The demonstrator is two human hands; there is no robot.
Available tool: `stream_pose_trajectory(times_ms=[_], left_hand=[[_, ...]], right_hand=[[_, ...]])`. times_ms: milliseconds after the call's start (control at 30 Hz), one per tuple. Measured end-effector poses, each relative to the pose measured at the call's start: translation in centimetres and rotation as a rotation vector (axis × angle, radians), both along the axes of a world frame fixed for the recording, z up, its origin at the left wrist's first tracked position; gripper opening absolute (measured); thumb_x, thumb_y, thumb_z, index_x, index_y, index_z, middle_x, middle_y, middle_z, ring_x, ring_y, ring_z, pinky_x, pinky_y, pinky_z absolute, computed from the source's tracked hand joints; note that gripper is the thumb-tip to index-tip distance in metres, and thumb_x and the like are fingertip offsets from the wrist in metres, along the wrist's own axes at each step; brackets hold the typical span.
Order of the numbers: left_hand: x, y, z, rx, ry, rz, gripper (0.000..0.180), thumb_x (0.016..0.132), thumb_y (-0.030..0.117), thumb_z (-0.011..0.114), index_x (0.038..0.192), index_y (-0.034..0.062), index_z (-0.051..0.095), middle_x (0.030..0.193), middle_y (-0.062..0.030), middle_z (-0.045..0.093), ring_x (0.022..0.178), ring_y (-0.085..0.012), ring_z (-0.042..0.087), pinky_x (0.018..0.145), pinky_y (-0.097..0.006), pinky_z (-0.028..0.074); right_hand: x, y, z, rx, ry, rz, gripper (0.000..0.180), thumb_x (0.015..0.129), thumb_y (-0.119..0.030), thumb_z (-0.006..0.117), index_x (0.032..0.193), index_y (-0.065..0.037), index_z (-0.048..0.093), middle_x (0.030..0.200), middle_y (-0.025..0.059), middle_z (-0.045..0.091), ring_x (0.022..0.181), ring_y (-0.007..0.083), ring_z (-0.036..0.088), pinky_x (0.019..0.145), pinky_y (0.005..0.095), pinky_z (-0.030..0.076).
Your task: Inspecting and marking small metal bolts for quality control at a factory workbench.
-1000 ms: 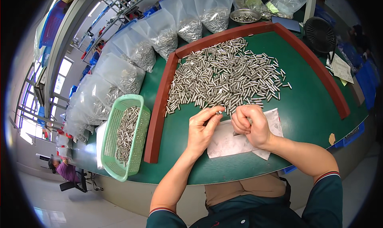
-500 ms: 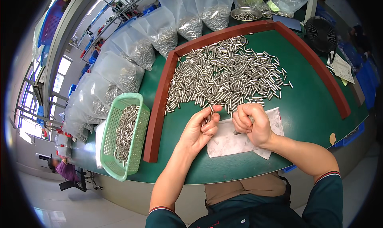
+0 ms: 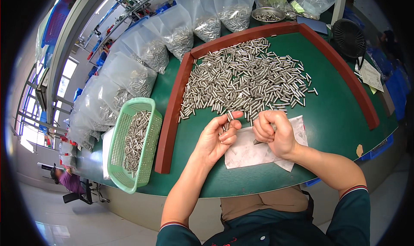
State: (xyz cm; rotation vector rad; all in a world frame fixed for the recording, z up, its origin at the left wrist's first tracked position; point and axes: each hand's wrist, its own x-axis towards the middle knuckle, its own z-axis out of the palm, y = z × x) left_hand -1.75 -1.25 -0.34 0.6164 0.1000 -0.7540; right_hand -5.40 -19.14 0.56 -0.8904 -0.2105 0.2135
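Between the thumb and fingers of my left hand [image 3: 217, 136] is a small shiny metal pin [image 3: 230, 116], with more metal showing in the curled fingers below it. My right hand [image 3: 276, 133] is closed in a fist close beside it; a bit of something greyish shows under its fingers, too hidden to name. Both hands are over a stained white cloth [image 3: 246, 154] on the green table. Just beyond them spreads a large heap of loose metal pins [image 3: 241, 78].
A red-brown frame [image 3: 174, 116] borders the heap. Left of it stands a green plastic basket [image 3: 151, 160] partly filled with pins. Several clear bags [image 3: 179, 39] of pins line the table's far left side. A metal bowl [image 3: 268, 15] and a black fan [image 3: 348, 38] sit at the back.
The pin in my left fingers shows more plainly and is turned slightly. Both hands stay in nearly the same place. The whole view has shifted very slightly.
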Motion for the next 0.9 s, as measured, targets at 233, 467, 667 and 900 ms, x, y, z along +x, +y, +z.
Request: stream_pose_trajectory(times_ms=[233, 467, 667, 900], left_hand=[[-0.3, -0.2, 0.4, 0.047, -0.028, 0.023, 0.030, 0.088, 0.019, 0.044, 0.104, -0.0053, 0.050, 0.080, -0.0107, 0.058, 0.047, -0.0041, 0.032, 0.044, -0.017, 0.027], [-0.3, -0.2, 0.2, -0.003, -0.028, 0.012, 0.022, 0.086, 0.019, 0.049, 0.092, -0.0015, 0.054, 0.074, -0.0065, 0.050, 0.054, -0.0082, 0.034, 0.049, -0.020, 0.029], [-0.5, -0.7, 0.9, 0.084, 0.063, 0.100, 0.021, 0.084, 0.019, 0.051, 0.089, -0.0008, 0.054, 0.066, -0.0019, 0.041, 0.054, -0.0089, 0.032, 0.049, -0.021, 0.028], [-1.1, -0.5, 1.1, 0.012, 0.056, 0.035, 0.021, 0.084, 0.020, 0.051, 0.089, -0.0011, 0.053, 0.061, 0.0003, 0.034, 0.053, -0.0087, 0.030, 0.049, -0.021, 0.029]], right_hand=[[0.0, 0.0, 0.0, 0.006, 0.006, 0.000, 0.036, 0.083, -0.018, 0.032, 0.048, -0.010, 0.027, 0.042, 0.0000, 0.026, 0.039, 0.0085, 0.019, 0.039, 0.0243, 0.017], [0.0, 0.0, -0.1, 0.013, 0.006, -0.002, 0.037, 0.084, -0.019, 0.033, 0.048, -0.010, 0.027, 0.042, -0.0001, 0.026, 0.039, 0.0082, 0.019, 0.039, 0.0241, 0.017], [-0.1, -0.2, 0.2, 0.005, -0.074, 0.001, 0.036, 0.082, -0.020, 0.035, 0.048, -0.009, 0.028, 0.043, -0.0005, 0.027, 0.040, 0.0089, 0.020, 0.040, 0.0247, 0.018], [-0.2, -0.7, 2.4, -0.700, -0.741, -0.378, 0.023, 0.066, -0.002, 0.057, 0.049, -0.004, 0.041, 0.044, 0.0035, 0.041, 0.036, 0.0108, 0.039, 0.035, 0.0261, 0.029]])
